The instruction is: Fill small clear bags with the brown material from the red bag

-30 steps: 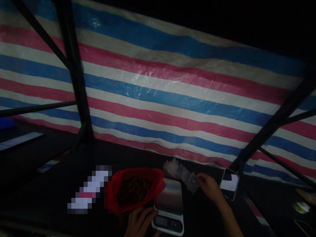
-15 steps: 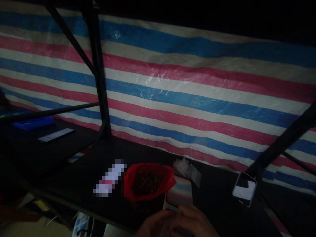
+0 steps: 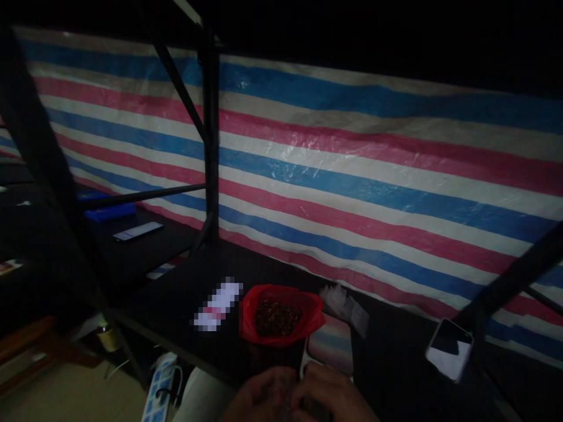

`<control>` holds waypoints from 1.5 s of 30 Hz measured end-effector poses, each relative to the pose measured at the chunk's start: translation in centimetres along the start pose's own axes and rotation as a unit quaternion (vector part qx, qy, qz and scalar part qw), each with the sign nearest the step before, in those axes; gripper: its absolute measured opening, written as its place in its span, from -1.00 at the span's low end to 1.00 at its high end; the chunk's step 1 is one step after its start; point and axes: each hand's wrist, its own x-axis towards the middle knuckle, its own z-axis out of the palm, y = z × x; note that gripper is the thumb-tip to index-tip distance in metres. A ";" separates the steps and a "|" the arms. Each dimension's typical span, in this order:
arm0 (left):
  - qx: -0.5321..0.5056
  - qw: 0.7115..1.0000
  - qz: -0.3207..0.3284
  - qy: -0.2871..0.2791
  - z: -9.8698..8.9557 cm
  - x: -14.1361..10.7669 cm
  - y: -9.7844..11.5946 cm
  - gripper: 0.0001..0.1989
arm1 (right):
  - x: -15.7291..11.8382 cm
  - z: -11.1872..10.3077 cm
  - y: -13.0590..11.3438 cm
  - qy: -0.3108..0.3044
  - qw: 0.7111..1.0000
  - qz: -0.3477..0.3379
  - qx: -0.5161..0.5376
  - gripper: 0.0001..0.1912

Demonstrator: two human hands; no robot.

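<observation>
My left hand (image 3: 257, 396) and my right hand (image 3: 333, 397) meet at the lower edge of the view, fingers curled in. Between their fingertips there may be something small and pale, too dark and blurred to name. Just beyond them an open red plastic bag (image 3: 317, 302) holds a heap of small dark-brown pieces. To its right lies a phone-like slab (image 3: 331, 343) with a glossy face that mirrors the stripes; my right hand covers its near end. Crumpled clear plastic bags (image 3: 347, 308) lie behind it.
A black tabletop (image 3: 171, 308) carries a blurred-out white item (image 3: 219, 305). At right a phone (image 3: 449, 353) leans by a dark metal brace (image 3: 519, 278). Another phone (image 3: 138, 231) and a blue object (image 3: 109, 211) lie left, beyond a post (image 3: 212, 146). Striped sheeting (image 3: 352, 176) hangs behind. A power strip (image 3: 160, 387) sits below.
The view has swung left, so the table items appear further right. My hands stay together and sit slightly lower left in the picture. The red bag and the phones keep their places on the table.
</observation>
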 end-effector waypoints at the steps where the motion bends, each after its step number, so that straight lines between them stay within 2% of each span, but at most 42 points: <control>1: -0.006 1.000 0.002 0.015 -0.3 -0.1 0.0 -0.37 | 0.0 0.4 0.2 0.002 1.000 0.012 0.015 -0.79; 4: -0.005 0.997 0.000 0.080 -1.5 -0.8 0.5 -0.34 | -0.4 1.9 1.1 0.027 0.995 0.037 0.085 -0.44; 5: 0.002 0.995 0.001 0.102 -2.0 -1.1 0.8 -0.31 | -0.5 2.2 1.4 0.042 0.993 0.046 0.105 -0.38; 8: 0.025 0.987 0.014 0.160 -3.7 -2.3 2.0 -0.22 | -0.3 1.8 1.1 0.103 0.983 0.087 0.124 -0.48; 10: 0.039 0.980 0.029 0.195 -4.7 -2.9 2.8 -0.22 | 1.0 0.4 0.3 0.131 0.984 0.089 0.077 -0.59; 12: 0.051 0.973 0.045 0.222 -5.3 -3.2 3.4 -0.28 | 3.2 -1.3 -0.4 0.134 0.988 0.056 -0.055 -0.64; 13: 0.057 0.970 0.053 0.231 -5.6 -3.2 3.7 -0.34 | 4.7 -2.0 -0.6 0.135 0.979 0.065 -0.136 -0.60; 14: 0.062 0.968 0.062 0.237 -5.7 -3.2 3.9 -0.38 | 6.2 -2.5 -0.6 0.132 0.975 0.071 -0.164 -0.56; 16: 0.069 0.964 0.080 0.243 -5.8 -2.8 4.0 -0.45 | 9.4 -2.9 0.1 0.105 0.972 0.080 -0.195 -0.49; 19: 0.071 0.961 0.101 0.247 -5.8 -1.7 3.7 -0.47 | 12.7 -1.9 1.9 0.055 0.965 0.104 -0.233 -0.68; 21: 0.072 0.958 0.114 0.255 -5.9 -0.7 3.2 -0.42 | 13.8 -0.8 3.2 0.035 0.961 0.113 -0.248 -0.67; 25: 0.077 0.953 0.136 0.259 -6.4 1.6 2.0 -0.35 | 14.1 0.7 4.9 0.019 0.959 0.128 -0.250 -0.65; 30: 0.062 0.969 0.141 0.192 -7.1 4.3 1.7 -0.36 | 14.4 1.8 5.7 0.033 0.970 0.130 -0.202 -0.81; 32: 0.058 0.971 0.144 0.183 -7.4 5.0 2.0 -0.36 | 14.7 2.2 5.7 0.050 0.976 0.123 -0.170 -0.75; 35: 0.054 0.971 0.141 0.186 -7.9 5.6 2.3 -0.37 | 15.3 2.8 5.7 0.072 0.984 0.117 -0.115 -0.67; 39: 0.048 0.971 0.124 0.196 -8.7 5.8 2.4 -0.34 | 15.7 3.5 5.6 0.072 0.991 0.108 -0.027 -0.69; 45: 0.065 0.971 0.099 0.208 -9.7 6.2 2.3 -0.29 | 15.8 4.3 5.3 0.121 0.983 0.109 0.084 -0.72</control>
